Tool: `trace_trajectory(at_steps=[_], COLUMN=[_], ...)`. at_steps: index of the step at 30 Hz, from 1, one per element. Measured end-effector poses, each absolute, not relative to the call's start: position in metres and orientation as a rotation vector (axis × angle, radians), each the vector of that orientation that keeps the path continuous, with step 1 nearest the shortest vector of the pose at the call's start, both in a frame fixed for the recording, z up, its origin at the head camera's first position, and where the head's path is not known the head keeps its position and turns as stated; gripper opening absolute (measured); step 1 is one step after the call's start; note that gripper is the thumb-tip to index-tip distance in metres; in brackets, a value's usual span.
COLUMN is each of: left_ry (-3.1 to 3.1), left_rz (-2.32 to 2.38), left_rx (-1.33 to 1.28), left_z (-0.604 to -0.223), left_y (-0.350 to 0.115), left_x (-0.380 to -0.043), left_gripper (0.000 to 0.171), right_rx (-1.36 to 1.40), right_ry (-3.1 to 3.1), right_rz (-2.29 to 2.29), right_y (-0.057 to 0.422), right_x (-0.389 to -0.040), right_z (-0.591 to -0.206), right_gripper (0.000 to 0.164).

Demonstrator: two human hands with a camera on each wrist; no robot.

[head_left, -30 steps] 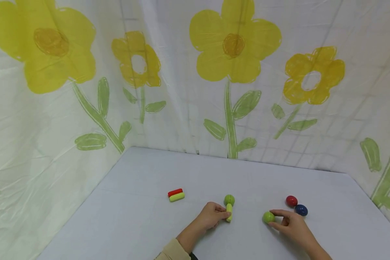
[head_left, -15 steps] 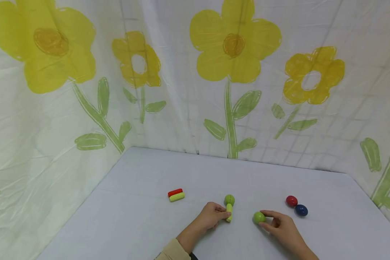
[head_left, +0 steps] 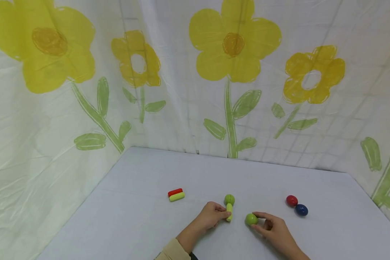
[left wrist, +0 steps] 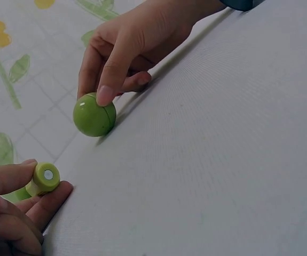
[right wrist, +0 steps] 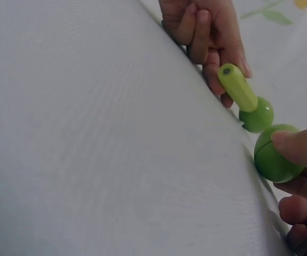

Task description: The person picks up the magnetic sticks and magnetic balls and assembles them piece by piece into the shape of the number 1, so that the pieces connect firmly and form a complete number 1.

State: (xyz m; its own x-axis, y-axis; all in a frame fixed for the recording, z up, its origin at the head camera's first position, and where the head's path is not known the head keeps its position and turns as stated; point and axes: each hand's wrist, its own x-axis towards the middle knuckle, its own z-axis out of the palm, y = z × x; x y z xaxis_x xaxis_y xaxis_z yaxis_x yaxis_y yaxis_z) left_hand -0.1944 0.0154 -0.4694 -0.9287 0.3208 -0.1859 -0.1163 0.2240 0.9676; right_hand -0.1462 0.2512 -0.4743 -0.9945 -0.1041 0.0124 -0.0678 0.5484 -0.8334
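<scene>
My left hand (head_left: 210,216) pinches a yellow-green rod (head_left: 229,212) between thumb and fingers, low over the table. The rod's far end meets a green ball (head_left: 229,199); in the left wrist view the rod's near end (left wrist: 48,175) shows a round silvery spot, like a magnet. To the right, my right hand (head_left: 274,231) holds a second green ball (head_left: 251,219) by its sides with thumb and fingers. A thin seam runs round that ball (right wrist: 278,154) in the right wrist view. A gap separates it from the rod.
On the white table (head_left: 133,224), a red rod (head_left: 175,192) and another yellow-green rod (head_left: 177,196) lie side by side at left. A red ball (head_left: 291,200) and a blue ball (head_left: 301,210) sit at right. A flowered curtain (head_left: 175,108) borders the table's back.
My right hand has slid leftward with the green ball, bringing it nearer the rod. The left hand, its rod and the ball at the rod's end stay where they were.
</scene>
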Motion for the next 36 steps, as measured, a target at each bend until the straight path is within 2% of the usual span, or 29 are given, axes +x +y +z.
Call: trace_trajectory(at_steps=[16,25,36], left_ry=[2.154,2.161,2.159], left_rz=[1.744,1.736,1.725], left_rx=[0.187,0.186,0.174], left_z=[-0.467,-0.466,-0.466], left_y=[0.016,0.015,0.015], left_x=[-0.193,-0.194,-0.194], left_gripper=[0.012,0.013,0.013], right_rx=[-0.279,-0.514,-0.508], right_ry=[2.795,2.854,2.888], right_rz=[-1.493,-1.556,-1.499], right_y=[0.231,0.217,0.214], right_x=[-0.146,-0.148,-0.149], right_z=[-0.481,-0.486,-0.49], right_gripper=[0.039,0.034,0.03])
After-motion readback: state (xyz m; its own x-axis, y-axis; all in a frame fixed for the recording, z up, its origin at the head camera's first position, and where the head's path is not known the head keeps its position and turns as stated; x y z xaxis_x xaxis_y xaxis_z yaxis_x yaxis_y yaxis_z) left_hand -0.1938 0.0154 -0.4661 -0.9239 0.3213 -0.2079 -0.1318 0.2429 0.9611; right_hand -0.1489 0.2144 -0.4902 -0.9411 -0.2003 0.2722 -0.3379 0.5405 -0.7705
